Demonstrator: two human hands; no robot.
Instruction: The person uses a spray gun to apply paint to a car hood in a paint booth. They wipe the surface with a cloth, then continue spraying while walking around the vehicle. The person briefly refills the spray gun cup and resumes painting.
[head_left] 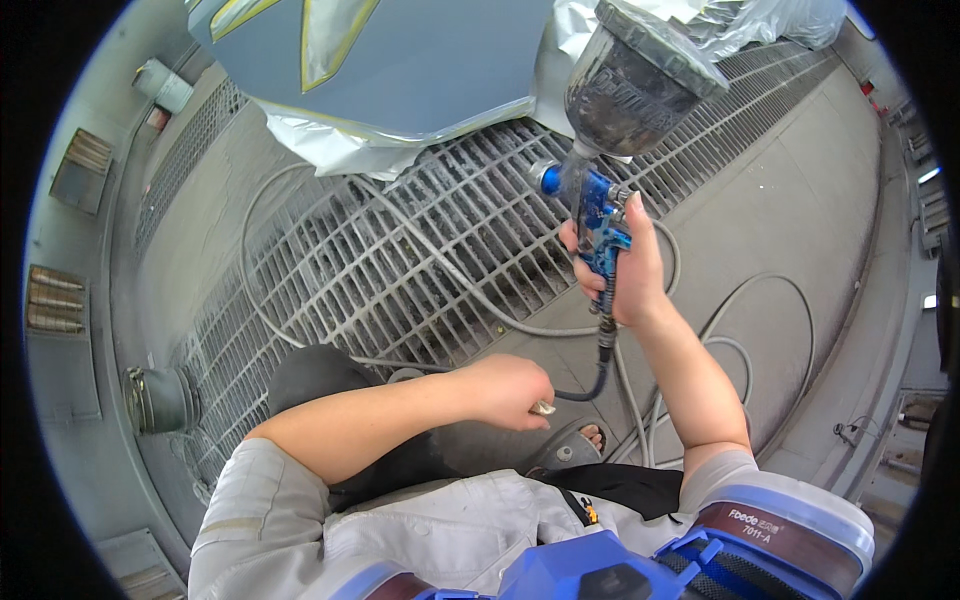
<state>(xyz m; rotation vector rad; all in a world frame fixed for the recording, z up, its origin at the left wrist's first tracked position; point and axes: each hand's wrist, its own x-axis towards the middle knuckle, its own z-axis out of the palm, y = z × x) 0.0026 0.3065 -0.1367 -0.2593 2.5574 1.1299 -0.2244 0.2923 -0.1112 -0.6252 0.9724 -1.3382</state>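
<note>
My right hand (642, 275) is wrapped round the handle of a blue spray gun (597, 205), its thumb up by the rear knobs. On top of the gun sits a dark, paint-smeared cup (638, 85) with a lid, tilted to the right. An air hose (605, 345) runs down from the handle. Close in front of my body, my left hand (508, 388) is closed, and the end of a small pale thing (542, 408) pokes out from its fingers; most of it is hidden. Ahead of the gun stands a grey panel (440, 60) with masking film (335, 150) and yellow tape along its edges.
A metal floor grating (340, 265) spans the ground under the panel. Loops of grey hose (450, 265) lie across it and on the floor to the right. A bucket (160, 400) stands at the left wall, a white container (163, 85) farther back. A respirator (600, 570) shows at the lower edge.
</note>
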